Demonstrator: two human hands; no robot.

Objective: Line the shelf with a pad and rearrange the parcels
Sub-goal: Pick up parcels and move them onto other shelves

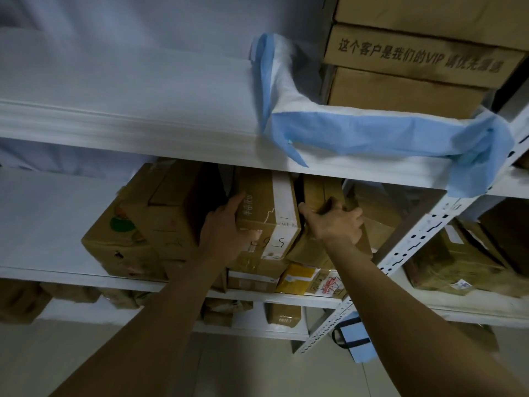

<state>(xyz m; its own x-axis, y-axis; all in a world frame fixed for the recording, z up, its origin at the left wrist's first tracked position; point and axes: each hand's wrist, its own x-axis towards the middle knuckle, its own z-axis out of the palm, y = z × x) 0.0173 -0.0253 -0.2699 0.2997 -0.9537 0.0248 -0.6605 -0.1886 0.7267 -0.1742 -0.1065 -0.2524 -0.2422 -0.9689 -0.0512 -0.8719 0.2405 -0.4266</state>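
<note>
Head view: looks up at a white rack, both arms reaching to the middle shelf (57, 270).
Pad: blue-and-white pad (372, 130) lies on the right end of the upper shelf (143, 133). It is rumpled, its left edge turned up and its right end hanging over the front lip.
Done so far: the pad is on the upper shelf, and stacked boxes (415, 58) already sit on it.
Left to do: the pad looks in need of smoothing, the upper shelf's left stretch is bare of pad, and the parcels on the middle shelf seem to be mid-sort.
Parcels: crowded at the right of the middle shelf, with a large box (123, 233) at the left of the group and a yellow parcel (297, 277) low in front.
Left hand (226, 230): arm stretched up and forward, fingers along the left side of the taped parcel (266, 207), thumb across its front, grasping its corner.
Right hand (335, 222): arm raised alongside, thumb tucked into the gap beside the taped parcel, fingers clenched over the neighbouring parcel (323, 193).
Step in hand: probably freeing or shifting the taped parcel.
</note>
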